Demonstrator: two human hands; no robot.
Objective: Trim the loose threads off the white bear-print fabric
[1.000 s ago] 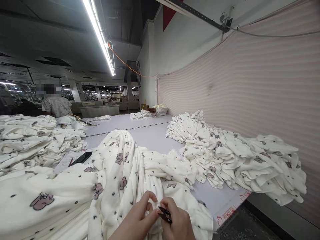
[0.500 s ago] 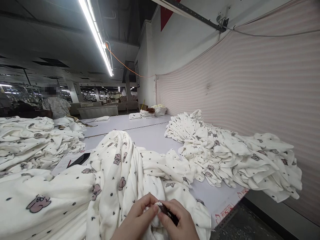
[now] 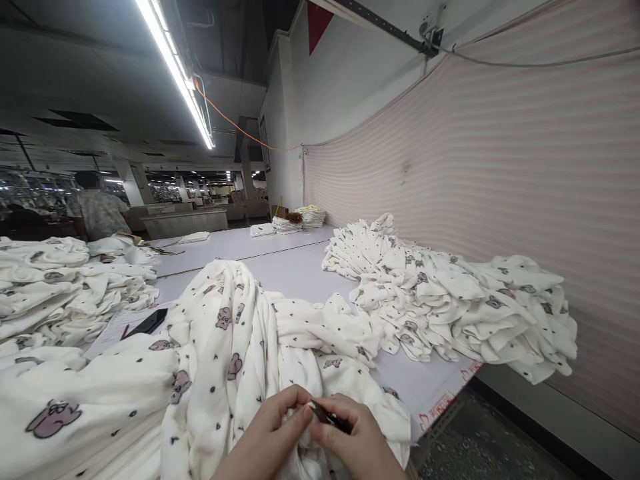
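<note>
My right hand (image 3: 361, 433) is closed around small dark thread snips (image 3: 331, 418), whose tip points left toward my left fingers. Thumb and forefinger of my left hand (image 3: 274, 427) pinch a bit of white fabric (image 3: 295, 363), right at the tip of the snips. This fabric is soft and printed with mauve cartoon animals and small dark marks. It lies in a big heap across the near table and drapes beneath both hands. Whether the blades are apart or together is too small to make out.
Another pile of printed fabric (image 3: 450, 293) hangs over the table's right edge. More cloth (image 3: 60, 287) is heaped at left, near a black flat object (image 3: 145, 323) on paper. Folded stacks (image 3: 311, 217) sit at the back. A person (image 3: 100, 210) stands far left.
The view has shifted slightly, so the surroundings appear further left. The hands stay together at the fabric, and the snips lie a little flatter, with their tip nearer the left fingertips.
</note>
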